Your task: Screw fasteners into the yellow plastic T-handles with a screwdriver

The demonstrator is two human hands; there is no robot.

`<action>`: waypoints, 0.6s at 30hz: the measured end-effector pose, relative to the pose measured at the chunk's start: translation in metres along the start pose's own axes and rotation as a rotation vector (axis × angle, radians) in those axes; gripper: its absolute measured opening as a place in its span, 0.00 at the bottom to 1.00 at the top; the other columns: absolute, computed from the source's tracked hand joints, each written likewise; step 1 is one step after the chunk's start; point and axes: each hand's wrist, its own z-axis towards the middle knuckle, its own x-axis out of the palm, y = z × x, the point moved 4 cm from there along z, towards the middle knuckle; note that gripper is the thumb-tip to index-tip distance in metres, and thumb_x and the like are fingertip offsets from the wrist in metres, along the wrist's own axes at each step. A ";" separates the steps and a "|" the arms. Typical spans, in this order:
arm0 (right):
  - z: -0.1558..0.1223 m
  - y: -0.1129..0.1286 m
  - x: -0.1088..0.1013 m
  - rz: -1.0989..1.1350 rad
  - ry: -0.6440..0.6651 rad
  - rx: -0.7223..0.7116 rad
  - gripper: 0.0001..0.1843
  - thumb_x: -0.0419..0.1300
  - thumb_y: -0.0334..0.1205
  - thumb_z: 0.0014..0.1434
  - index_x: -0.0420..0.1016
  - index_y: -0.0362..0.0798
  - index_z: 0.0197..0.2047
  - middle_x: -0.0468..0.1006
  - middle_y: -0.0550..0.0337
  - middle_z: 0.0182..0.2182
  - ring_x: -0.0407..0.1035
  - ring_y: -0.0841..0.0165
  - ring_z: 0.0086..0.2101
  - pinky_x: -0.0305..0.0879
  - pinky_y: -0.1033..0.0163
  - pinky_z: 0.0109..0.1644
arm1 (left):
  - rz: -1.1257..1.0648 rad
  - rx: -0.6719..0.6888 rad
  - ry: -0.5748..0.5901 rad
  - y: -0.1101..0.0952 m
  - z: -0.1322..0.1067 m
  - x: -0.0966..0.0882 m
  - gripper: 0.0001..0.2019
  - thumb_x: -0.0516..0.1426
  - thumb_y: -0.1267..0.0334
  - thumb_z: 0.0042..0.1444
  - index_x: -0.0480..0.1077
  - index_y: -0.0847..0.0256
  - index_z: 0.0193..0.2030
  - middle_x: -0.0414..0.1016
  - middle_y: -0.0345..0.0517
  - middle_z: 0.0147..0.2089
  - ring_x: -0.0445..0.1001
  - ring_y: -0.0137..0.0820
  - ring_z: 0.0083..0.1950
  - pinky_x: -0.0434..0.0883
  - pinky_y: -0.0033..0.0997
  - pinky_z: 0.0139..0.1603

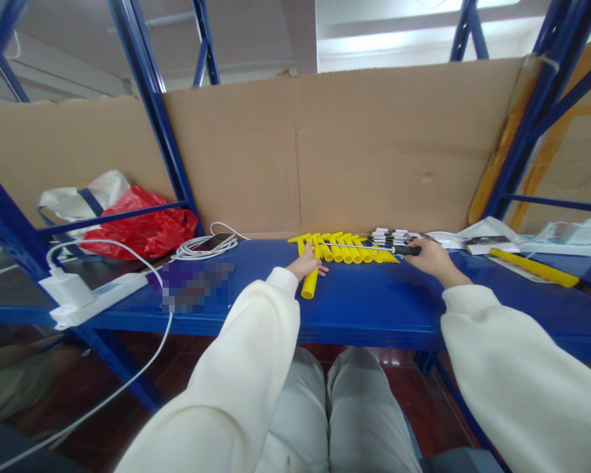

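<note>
My left hand is closed around a yellow tube whose open end points toward me. In my right hand is the black handle of a long screwdriver. Its thin metal shaft runs left above the other tubes, and its tip is close to my left hand, though I cannot make out whether it touches the tube. Beneath the shaft, several more yellow tubes lie side by side in a slanted row on the blue shelf.
Behind the row stand small black-and-white pieces in a stack. A yellow roll lies at the right. To the left are a coiled white cable, a red plastic bag and a power strip. Cardboard closes off the back.
</note>
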 end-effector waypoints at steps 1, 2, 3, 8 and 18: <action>0.000 0.000 0.001 -0.004 0.010 0.001 0.21 0.65 0.44 0.52 0.89 0.52 0.48 0.89 0.47 0.48 0.81 0.43 0.52 0.77 0.45 0.56 | 0.002 0.001 -0.001 0.000 0.000 0.000 0.53 0.60 0.79 0.61 0.42 0.42 0.86 0.57 0.71 0.84 0.88 0.27 0.36 0.78 0.20 0.27; 0.000 0.000 0.001 -0.007 0.023 0.004 0.21 0.65 0.44 0.52 0.89 0.51 0.48 0.89 0.47 0.47 0.82 0.43 0.52 0.77 0.45 0.56 | 0.003 0.001 0.000 0.000 0.000 -0.001 0.53 0.61 0.78 0.62 0.42 0.42 0.86 0.57 0.71 0.84 0.88 0.27 0.36 0.79 0.21 0.28; 0.000 0.000 0.002 -0.006 0.039 0.008 0.21 0.65 0.43 0.52 0.89 0.51 0.49 0.89 0.46 0.47 0.82 0.43 0.51 0.78 0.46 0.56 | 0.005 0.000 0.002 0.001 0.001 -0.001 0.53 0.61 0.78 0.62 0.42 0.41 0.86 0.56 0.71 0.85 0.87 0.27 0.36 0.79 0.21 0.28; -0.001 0.001 0.003 -0.010 0.090 0.006 0.19 0.65 0.43 0.54 0.89 0.51 0.48 0.89 0.47 0.44 0.83 0.46 0.48 0.78 0.48 0.53 | 0.011 -0.009 0.020 0.003 0.003 -0.002 0.51 0.58 0.78 0.63 0.40 0.44 0.86 0.56 0.71 0.85 0.87 0.26 0.35 0.78 0.19 0.27; -0.005 0.006 -0.008 -0.225 -0.169 -0.071 0.14 0.68 0.38 0.58 0.81 0.50 0.49 0.87 0.44 0.43 0.81 0.47 0.45 0.73 0.53 0.46 | 0.155 0.006 0.011 0.005 0.009 0.001 0.51 0.56 0.80 0.62 0.40 0.48 0.87 0.57 0.71 0.84 0.88 0.26 0.39 0.80 0.17 0.29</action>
